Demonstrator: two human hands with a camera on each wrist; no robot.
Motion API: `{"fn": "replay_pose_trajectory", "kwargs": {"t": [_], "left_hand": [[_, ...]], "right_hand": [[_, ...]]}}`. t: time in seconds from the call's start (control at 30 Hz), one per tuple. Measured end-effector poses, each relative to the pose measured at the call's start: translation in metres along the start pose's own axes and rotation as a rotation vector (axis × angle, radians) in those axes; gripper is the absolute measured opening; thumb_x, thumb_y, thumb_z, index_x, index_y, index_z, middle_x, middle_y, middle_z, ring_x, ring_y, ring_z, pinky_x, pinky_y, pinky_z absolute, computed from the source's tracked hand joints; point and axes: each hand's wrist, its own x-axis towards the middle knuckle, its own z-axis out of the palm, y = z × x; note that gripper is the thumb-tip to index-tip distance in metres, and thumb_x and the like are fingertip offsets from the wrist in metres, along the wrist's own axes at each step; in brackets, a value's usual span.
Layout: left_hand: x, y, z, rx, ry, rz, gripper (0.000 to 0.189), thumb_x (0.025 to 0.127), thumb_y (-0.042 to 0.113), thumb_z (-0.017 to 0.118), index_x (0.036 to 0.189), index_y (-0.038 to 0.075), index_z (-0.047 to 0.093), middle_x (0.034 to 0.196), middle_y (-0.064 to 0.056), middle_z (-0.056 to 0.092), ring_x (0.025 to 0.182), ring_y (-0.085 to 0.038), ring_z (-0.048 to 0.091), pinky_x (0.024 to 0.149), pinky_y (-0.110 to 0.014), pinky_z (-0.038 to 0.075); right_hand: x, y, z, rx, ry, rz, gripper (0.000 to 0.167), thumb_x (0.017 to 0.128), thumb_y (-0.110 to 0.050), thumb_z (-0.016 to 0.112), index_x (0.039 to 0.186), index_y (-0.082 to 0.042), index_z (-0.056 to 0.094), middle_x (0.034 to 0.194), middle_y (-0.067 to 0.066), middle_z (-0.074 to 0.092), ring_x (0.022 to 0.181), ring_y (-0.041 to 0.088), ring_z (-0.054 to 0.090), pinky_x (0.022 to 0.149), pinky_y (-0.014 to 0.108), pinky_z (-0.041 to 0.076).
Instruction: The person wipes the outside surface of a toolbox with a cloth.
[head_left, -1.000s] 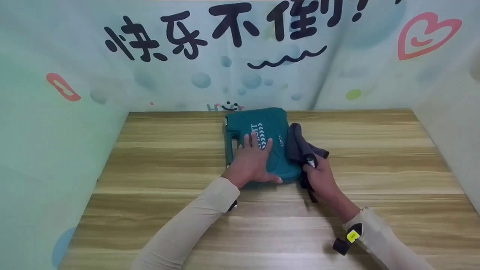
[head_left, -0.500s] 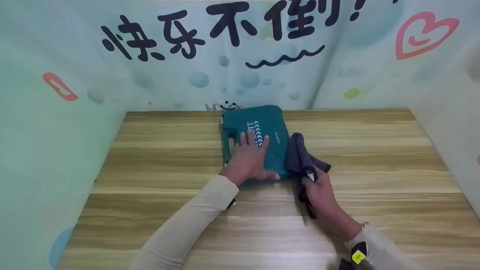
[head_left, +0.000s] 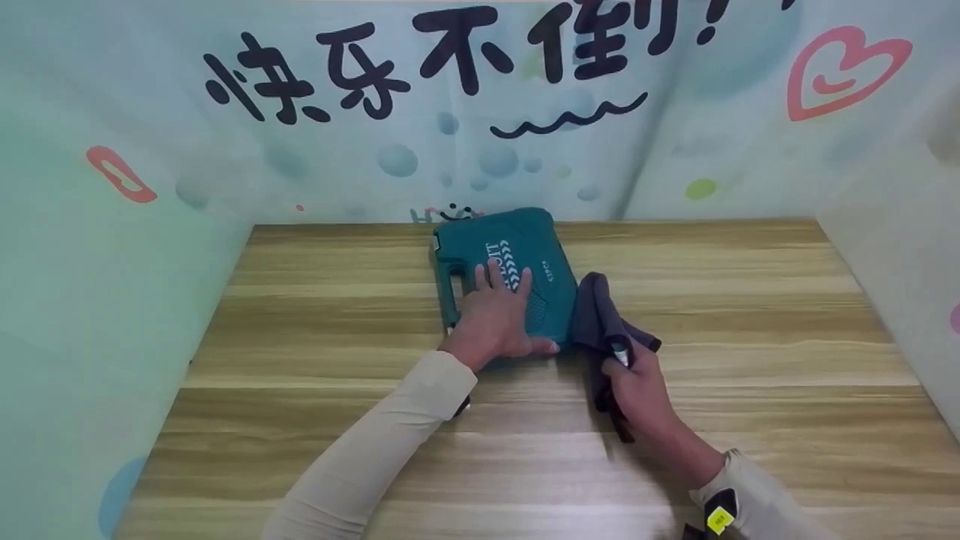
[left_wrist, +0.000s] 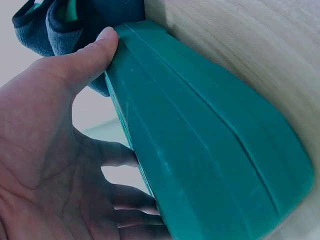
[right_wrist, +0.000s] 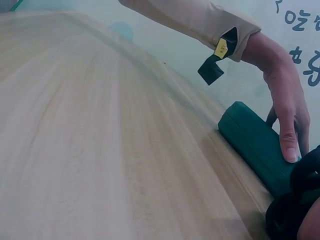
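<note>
A teal plastic tool case (head_left: 521, 234) lies flat near the back of the table, its lettered lid up and its carry handle on the left. My left hand (head_left: 493, 319) rests on the lid with fingers spread. In the left wrist view, the thumb of that hand reaches the edge of the case (left_wrist: 195, 135). My right hand (head_left: 645, 386) grips a folded dark grey cloth (head_left: 598, 311), which meets the case's right side. A small pale piece shows by the right thumb. At the corner of the right wrist view, the bunched cloth (right_wrist: 282, 217) sits beside the case (right_wrist: 250, 132).
The wood-grain table (head_left: 322, 315) runs back to a printed wall sheet (head_left: 337, 172) with large dark characters. More pale sheeting closes off the left and right sides. A black strap with a yellow tag (head_left: 720, 519) is on the right wrist.
The case has shifted left and turned slightly, with the left hand staying on its lid. My right hand and the cloth have come down a little toward the front.
</note>
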Motion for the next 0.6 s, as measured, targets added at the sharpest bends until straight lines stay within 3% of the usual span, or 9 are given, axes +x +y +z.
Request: {"fn": "replay_pose_trajectory", "kwargs": {"t": [0.3,0.47,0.6], "left_hand": [[0.002,0.009,0.009,0.027,0.048,-0.041,0.117,0.081,0.088,0.047,0.165,0.016,0.009,0.161,-0.035,0.008,0.146,-0.053,0.013,0.080,-0.041,0.058],[0.000,0.009,0.009,0.024,0.060,-0.061,0.117,0.082,0.088,0.047,0.164,0.015,0.009,0.161,-0.035,0.008,0.145,-0.054,0.013,0.077,-0.040,0.059],[-0.005,0.002,0.002,-0.024,0.005,-0.020,0.112,0.085,0.080,0.055,0.165,0.015,0.010,0.161,-0.035,0.005,0.146,-0.054,0.010,0.091,-0.046,0.054]], "right_hand": [[0.017,-0.005,-0.008,-0.048,-0.017,0.087,0.018,0.082,0.013,0.053,0.079,-0.003,0.045,0.079,0.006,0.040,0.073,0.022,0.044,0.065,0.028,0.037],[0.033,-0.006,-0.014,-0.088,-0.033,0.076,0.017,0.081,0.012,0.055,0.078,-0.003,0.046,0.079,0.007,0.041,0.073,0.021,0.045,0.065,0.027,0.039],[0.048,-0.004,-0.019,-0.113,-0.042,0.041,0.017,0.081,0.011,0.057,0.077,-0.003,0.049,0.078,0.006,0.044,0.073,0.020,0.046,0.065,0.026,0.040]]}}
